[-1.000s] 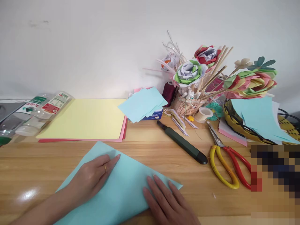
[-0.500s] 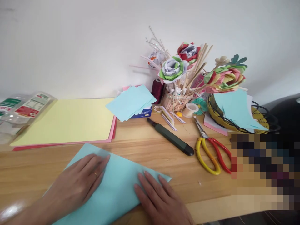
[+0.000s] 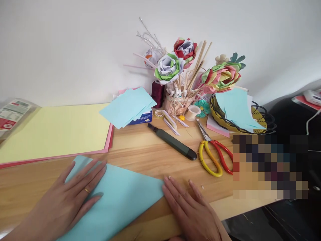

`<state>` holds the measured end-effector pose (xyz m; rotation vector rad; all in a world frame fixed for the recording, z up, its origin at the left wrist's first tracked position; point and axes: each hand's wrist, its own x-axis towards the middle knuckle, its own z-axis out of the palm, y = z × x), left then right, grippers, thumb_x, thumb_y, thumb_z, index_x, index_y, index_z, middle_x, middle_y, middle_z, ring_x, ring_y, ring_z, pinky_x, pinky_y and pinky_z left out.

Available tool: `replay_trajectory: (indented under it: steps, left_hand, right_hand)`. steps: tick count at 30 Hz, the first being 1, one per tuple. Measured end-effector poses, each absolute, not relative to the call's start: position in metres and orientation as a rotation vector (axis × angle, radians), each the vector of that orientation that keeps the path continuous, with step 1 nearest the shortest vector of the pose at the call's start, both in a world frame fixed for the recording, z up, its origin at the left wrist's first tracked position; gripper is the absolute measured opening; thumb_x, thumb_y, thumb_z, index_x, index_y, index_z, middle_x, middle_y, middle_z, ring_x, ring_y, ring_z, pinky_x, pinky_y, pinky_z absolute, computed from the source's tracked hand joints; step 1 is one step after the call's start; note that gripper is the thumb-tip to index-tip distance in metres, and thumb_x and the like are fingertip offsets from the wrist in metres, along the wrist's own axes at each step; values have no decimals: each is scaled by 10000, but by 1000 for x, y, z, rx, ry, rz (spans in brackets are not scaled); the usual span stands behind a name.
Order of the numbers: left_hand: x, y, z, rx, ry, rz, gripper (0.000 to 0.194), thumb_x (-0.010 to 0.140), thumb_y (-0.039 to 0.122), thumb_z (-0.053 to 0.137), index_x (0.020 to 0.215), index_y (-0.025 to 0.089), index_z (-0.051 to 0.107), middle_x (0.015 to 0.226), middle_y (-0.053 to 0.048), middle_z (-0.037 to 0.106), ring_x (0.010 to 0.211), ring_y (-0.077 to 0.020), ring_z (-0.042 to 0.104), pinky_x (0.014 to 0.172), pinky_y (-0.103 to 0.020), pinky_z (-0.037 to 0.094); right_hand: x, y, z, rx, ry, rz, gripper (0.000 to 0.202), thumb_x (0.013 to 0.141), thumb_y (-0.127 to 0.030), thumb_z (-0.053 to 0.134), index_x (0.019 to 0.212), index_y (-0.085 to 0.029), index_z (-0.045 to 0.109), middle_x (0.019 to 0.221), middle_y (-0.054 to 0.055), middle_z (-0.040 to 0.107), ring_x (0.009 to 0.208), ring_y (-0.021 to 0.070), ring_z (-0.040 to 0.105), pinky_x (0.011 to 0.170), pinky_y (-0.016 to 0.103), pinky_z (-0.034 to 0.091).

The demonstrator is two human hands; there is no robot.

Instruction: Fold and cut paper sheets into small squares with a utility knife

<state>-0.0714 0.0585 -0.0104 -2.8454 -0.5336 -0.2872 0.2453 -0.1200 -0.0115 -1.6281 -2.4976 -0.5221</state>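
A large folded sheet of light blue paper [image 3: 122, 197] lies on the wooden table, its pointed corner toward the right. My left hand [image 3: 72, 194] rests flat on the paper's left part, fingers spread, a ring on one finger. At the paper's right corner, my right hand [image 3: 188, 204] lies palm down with its fingers stretched out, the fingertips touching the tip of the sheet. Neither hand grips anything.
Yellow, pink and red sheets [image 3: 65, 130] lie at the left. Behind are blue paper pieces [image 3: 127, 107], a pot [image 3: 175, 103] of paper flowers and a basket [image 3: 225, 122]. A dark green cutter [image 3: 173, 142] and scissors [image 3: 210, 147] lie nearer.
My right hand has slid off the paper's surface to its right corner. My left hand's fingers have spread out flatter. The view has shifted, so the background objects sit further left.
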Motion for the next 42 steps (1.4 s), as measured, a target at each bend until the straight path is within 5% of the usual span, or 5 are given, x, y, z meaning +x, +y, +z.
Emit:
replay_trajectory:
  steps: [16,21,28,36,42]
  left_hand:
    - [-73,61,-19,-2849,-523,-364,573,911,500,426,1385,179,407,1356,-118,525,1357,-315,332,1123,-550,150]
    - [-74,61,-20,-2830,-505,-345,605,932,473,386,1441,158,301,1380,-128,497,1371,-317,304,1113,-574,149]
    - [-78,68,-19,-2830,-470,-275,685,879,537,446,1456,220,259,1396,-68,485,1295,-307,433,1141,-510,100]
    - [-72,57,-19,-2946,-663,-392,624,932,481,357,1486,242,200,1436,-42,439,1318,-258,410,1158,-416,165]
    - [-74,54,-19,-3002,-745,-377,616,935,495,345,1484,254,203,1462,-34,402,1334,-255,386,1148,-427,193]
  right_hand:
    - [260,-151,-11,-1898,-2328,-491,1028,772,-803,71,1435,-51,301,1446,181,385,1359,303,292,1031,453,313]
    - [255,-150,7,-1831,-2255,-520,817,882,-665,296,1341,0,418,1323,178,533,1360,239,307,1124,421,184]
    - [203,-106,8,-1449,-2391,-554,406,961,-373,366,1282,-190,533,1401,13,477,1345,185,333,1125,374,203]
    - [209,-118,-10,-1581,-2411,-514,428,934,-447,405,1307,-263,505,1307,20,573,1249,183,470,964,302,416]
    - [216,-134,-22,-1618,-2299,-498,789,883,-694,175,1268,-111,541,1420,63,447,1353,204,319,1119,352,233]
